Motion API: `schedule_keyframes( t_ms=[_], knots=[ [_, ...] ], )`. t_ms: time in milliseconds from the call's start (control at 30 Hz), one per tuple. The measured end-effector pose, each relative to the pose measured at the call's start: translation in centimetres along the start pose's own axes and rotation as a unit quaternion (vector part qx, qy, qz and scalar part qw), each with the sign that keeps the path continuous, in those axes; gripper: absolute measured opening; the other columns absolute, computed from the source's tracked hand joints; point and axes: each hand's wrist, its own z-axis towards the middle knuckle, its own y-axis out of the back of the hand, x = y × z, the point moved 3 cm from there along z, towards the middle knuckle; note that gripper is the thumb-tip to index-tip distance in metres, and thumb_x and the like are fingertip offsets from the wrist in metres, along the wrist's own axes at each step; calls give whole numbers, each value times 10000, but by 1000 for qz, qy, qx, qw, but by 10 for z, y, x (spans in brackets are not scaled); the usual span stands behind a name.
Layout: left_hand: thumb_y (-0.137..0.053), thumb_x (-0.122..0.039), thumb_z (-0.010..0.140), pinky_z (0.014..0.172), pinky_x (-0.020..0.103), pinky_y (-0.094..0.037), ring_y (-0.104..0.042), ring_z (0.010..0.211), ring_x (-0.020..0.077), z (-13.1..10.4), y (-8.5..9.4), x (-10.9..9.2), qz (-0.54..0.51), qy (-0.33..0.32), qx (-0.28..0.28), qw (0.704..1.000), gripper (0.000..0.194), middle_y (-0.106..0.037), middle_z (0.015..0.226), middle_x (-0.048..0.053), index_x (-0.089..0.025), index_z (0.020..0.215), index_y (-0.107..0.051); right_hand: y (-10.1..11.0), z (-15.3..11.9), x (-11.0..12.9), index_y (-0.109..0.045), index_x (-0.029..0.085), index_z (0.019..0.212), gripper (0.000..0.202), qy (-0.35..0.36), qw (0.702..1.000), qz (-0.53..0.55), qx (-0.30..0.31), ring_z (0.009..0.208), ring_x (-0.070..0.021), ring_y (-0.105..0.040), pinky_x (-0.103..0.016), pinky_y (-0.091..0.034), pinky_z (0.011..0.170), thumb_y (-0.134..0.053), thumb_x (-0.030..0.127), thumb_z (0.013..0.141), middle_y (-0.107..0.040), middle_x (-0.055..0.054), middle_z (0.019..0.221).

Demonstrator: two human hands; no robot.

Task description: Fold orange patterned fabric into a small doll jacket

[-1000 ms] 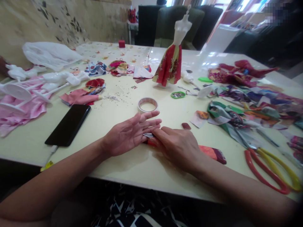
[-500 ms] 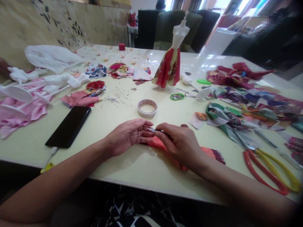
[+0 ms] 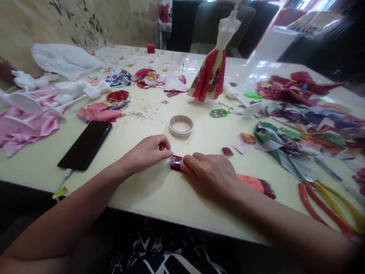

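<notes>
My right hand (image 3: 212, 173) is closed around a slim, silver, pointed tool (image 3: 180, 162), whose tip shows past the fingers. It rests over an orange piece of fabric (image 3: 251, 182) with dark maroon patterned ends, lying on the table. The tool's tip is at the fabric's left maroon end (image 3: 176, 163). Beside that end, my left hand (image 3: 148, 154) has thumb and fingers curled together in a pinch; whatever may be between them is too small to make out. A roll of tape (image 3: 181, 131) lies just beyond both hands. The middle of the fabric is hidden under my right hand.
A small dark red block (image 3: 227, 151) lies beyond my right hand. Large scissors (image 3: 310, 186) and fabric scraps (image 3: 308, 137) lie right. A black phone (image 3: 85, 145) lies left. Farther back stand a green dish of small shiny bits (image 3: 218, 113) and a dress form in a red skirt (image 3: 209, 76).
My right hand has lowered the tool from the left fingers to the fabric's maroon end. My left fingers have curled from a loosely opened palm into a pinch. The view has tilted down slightly.
</notes>
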Motion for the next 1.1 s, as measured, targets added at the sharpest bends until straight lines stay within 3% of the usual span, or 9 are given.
schedule_keyframes(
  t_ms=[500, 700, 967, 1100],
  knots=[
    [-612, -353, 782, 617, 269, -352, -516, 705, 160, 0, -2, 0, 56, -10, 11, 998, 174, -597, 768, 10, -180, 798, -592, -10, 6, 5, -607, 189, 889, 300, -6, 997, -51, 57, 516, -112, -474, -299, -88, 522, -416, 377, 1024, -637, -27, 737],
    [-622, -324, 764, 598, 266, -324, -506, 681, 157, 1, -10, 1, 80, -16, 36, 996, 150, -592, 751, 7, -180, 775, -583, -8, 8, 5, -597, 192, 888, 174, 5, 994, -71, 79, 522, -121, -492, -299, -94, 508, -463, 249, 983, -626, -17, 722],
    [-591, -266, 756, 600, 265, -315, -501, 685, 162, 1, -13, -2, 122, -22, 30, 992, 88, -585, 772, 19, -181, 772, -580, -8, 7, 6, -590, 185, 855, 142, 27, 995, -79, 55, 528, -130, -489, -304, -99, 510, -482, 194, 948, -603, -18, 692],
    [-573, -243, 770, 617, 270, -328, -503, 714, 163, 1, -14, -3, 150, -44, 42, 987, 68, -582, 823, 32, -177, 773, -586, 5, 4, -1, -586, 186, 828, 97, 11, 995, -102, 19, 515, -128, -469, -300, -93, 523, -529, 165, 904, -589, -13, 676]
  ],
)
